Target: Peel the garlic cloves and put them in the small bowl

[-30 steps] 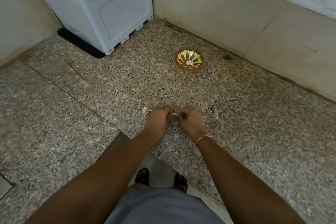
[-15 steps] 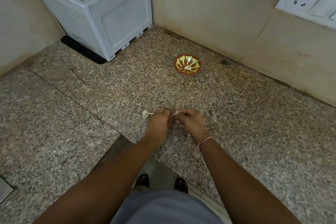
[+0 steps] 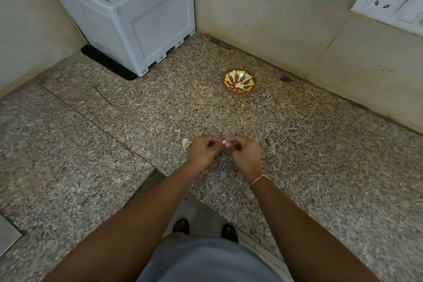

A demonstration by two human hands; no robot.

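together, left hand (image 3: 201,152) and right hand (image 3: 243,155) pinching one garlic clove (image 3: 225,142)

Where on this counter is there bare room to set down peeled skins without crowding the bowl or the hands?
Bare granite lies between the small bowl and the hands, and to the right of the right hand toward the wall. The slab left of the seam is also bare. It is crowded at the left hand, where a garlic piece lies beside it, and at the white box in the corner.
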